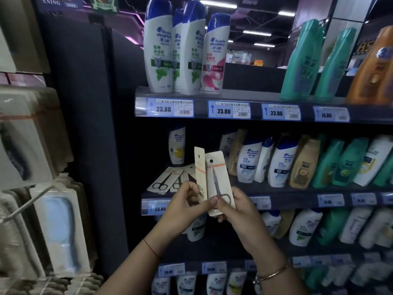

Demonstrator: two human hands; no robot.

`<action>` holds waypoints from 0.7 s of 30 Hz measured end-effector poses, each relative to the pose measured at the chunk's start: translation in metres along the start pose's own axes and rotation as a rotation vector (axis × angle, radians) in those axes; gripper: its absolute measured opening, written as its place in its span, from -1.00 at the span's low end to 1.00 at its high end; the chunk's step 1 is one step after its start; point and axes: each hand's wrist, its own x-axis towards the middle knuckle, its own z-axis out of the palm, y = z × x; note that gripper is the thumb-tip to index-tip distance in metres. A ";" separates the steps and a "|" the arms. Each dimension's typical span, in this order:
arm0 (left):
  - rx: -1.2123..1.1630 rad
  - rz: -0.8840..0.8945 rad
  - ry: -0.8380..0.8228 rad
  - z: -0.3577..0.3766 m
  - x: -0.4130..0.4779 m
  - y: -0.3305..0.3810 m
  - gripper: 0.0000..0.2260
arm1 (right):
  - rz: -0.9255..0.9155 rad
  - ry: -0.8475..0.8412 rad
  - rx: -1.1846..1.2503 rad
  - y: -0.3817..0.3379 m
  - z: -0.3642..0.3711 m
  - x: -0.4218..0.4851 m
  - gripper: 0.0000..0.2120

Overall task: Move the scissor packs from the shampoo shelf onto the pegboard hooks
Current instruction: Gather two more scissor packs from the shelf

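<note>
My left hand [187, 201] and right hand [236, 207] each grip a white card scissor pack [220, 184]; two flat packs [164, 180] wait on the dark shampoo shelf [297, 193], none hung on the bare metal pegboard hook [27, 204].

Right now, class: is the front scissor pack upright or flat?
Upright: the right hand holds the pack vertically, hang hole on top.

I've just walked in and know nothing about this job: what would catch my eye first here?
Centre frame, two hands hold up scissor packs: the left hand grips one showing its back, the right hand one showing its scissors. More packs lie on the shelf behind, and white shampoo bottles stand on the top shelf.
</note>
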 end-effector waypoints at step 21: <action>-0.063 -0.013 0.145 -0.088 -0.086 0.029 -0.83 | 0.074 0.017 0.079 -0.019 0.060 -0.053 -0.83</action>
